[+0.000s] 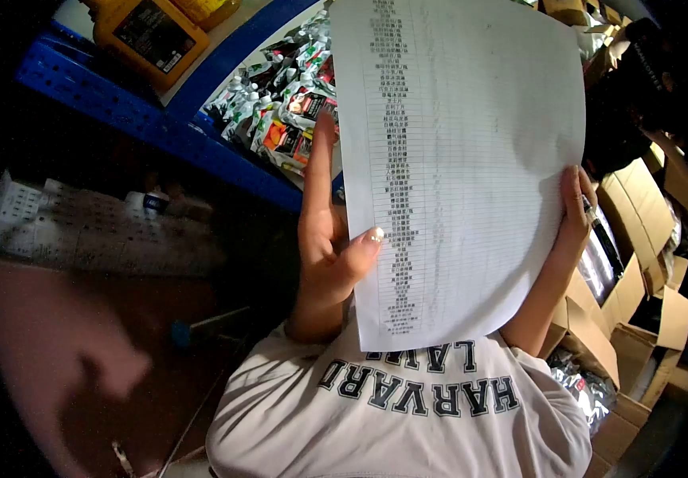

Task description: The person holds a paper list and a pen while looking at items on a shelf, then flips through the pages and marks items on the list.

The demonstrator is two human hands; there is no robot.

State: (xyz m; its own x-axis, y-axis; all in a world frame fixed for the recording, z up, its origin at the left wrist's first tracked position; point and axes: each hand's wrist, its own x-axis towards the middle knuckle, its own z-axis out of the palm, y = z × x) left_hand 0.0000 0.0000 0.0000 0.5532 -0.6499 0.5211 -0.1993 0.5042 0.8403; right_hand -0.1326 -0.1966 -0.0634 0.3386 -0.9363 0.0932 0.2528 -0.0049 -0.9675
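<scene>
A white printed sheet (479, 199) with a long column of characters and ruled rows is held up in front of my chest. My left hand (332, 239) grips its left edge, thumb on the front, index finger stretched upward beside the paper. At the right edge my right hand (576, 209) holds the sheet, with its other fingers partly hidden behind it. A dark pen (603, 243) shows beside the right hand, apparently held in it.
Foil pouches (280, 119) fill a container behind the sheet, near a blue shelf beam (137, 119). Yellow jugs (152, 40) stand at the upper left. Open cardboard boxes (635, 215) crowd the right side. White cartons (65, 227) lie at the left.
</scene>
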